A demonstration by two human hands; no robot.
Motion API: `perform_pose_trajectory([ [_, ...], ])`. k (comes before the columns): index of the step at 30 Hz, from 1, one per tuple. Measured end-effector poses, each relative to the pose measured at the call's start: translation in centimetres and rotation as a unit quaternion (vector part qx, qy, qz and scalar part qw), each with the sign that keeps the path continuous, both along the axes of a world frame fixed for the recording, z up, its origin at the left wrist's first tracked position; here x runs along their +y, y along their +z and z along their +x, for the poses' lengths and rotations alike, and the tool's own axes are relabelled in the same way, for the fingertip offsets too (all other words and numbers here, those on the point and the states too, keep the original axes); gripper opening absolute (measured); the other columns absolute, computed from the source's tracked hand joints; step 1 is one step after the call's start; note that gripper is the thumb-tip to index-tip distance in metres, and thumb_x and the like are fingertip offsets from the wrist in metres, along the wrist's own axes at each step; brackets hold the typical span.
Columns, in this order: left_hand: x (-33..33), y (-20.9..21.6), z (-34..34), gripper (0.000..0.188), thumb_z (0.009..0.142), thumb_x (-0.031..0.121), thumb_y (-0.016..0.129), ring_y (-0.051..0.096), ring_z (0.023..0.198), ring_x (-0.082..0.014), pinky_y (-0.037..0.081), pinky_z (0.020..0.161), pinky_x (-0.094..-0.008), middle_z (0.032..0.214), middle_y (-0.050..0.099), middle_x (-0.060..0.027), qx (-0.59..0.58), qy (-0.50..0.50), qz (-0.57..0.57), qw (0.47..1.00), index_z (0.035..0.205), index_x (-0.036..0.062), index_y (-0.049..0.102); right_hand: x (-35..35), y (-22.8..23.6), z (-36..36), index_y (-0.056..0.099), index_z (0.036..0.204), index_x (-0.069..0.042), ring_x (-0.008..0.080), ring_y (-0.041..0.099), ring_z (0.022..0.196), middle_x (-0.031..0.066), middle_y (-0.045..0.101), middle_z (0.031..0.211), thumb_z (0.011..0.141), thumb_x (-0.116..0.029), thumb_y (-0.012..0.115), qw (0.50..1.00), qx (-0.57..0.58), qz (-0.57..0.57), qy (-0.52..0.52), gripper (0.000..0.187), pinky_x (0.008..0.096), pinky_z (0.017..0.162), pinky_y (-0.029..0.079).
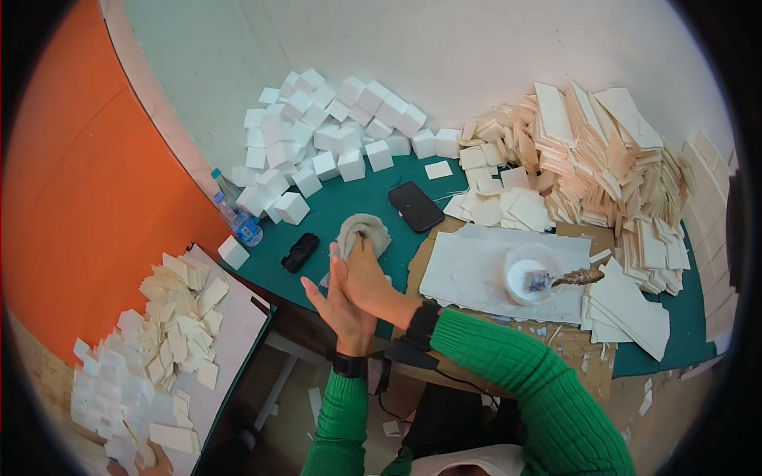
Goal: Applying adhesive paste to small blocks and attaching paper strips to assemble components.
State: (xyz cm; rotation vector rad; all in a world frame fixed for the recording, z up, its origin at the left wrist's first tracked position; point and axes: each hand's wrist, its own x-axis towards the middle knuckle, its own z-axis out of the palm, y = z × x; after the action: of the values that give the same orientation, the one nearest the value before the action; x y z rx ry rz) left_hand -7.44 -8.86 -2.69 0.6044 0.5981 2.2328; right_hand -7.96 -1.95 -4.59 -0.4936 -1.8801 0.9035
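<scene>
My left hand (347,316) is held up with its fingers stretched and its thumb apart. My right hand (375,284) crosses it from the right, pressed against the left palm and fingers. A crumpled grey-beige cloth (373,229) bunches around the right fingertips, and those fingers are bent into it. Parts of the cloth and of the left fingers are hidden by the right hand. Left of the hands, a black folded object (300,252) lies on the green table (333,198). A dark smartphone (417,207) rests beyond them to the right.
A bowl of white paste (512,274) with a crusted-handled brush (581,277) stands on a white sheet (460,270). White boxes (345,143) and stacked pale card pieces (587,159) line the back. Bottles (244,226) stand left. Another person's hand (156,462) shows lower left.
</scene>
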Motion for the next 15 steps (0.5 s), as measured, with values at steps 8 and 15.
perform_pose_trajectory([
  [8,0.3,-0.2,0.7,0.087,0.090,0.065,0.027,0.024,0.139,-0.0251,0.017,0.114,-0.0363,0.152,0.023,-0.0093,0.009,-0.040,0.060,0.997,0.147,0.0008,0.016,2.3,1.0,0.2,0.046,0.104,0.009,0.0481,0.058,0.080,0.0307,0.060,0.082,0.090,-0.022,0.050,0.995,-0.038,-0.084,0.024,0.035,0.0527,0.071,0.047],
  [15,-0.4,-0.8,0.4,0.090,0.088,0.066,0.033,0.020,0.141,-0.0295,0.016,0.114,-0.0379,0.152,0.019,-0.0164,0.024,-0.058,0.051,0.997,0.148,0.0029,0.011,6.5,0.0,-1.1,0.055,0.093,0.007,0.0468,0.060,0.080,0.0301,0.061,0.085,0.089,-0.027,0.049,0.989,-0.114,-0.092,0.031,0.035,0.0515,0.069,0.048],
])
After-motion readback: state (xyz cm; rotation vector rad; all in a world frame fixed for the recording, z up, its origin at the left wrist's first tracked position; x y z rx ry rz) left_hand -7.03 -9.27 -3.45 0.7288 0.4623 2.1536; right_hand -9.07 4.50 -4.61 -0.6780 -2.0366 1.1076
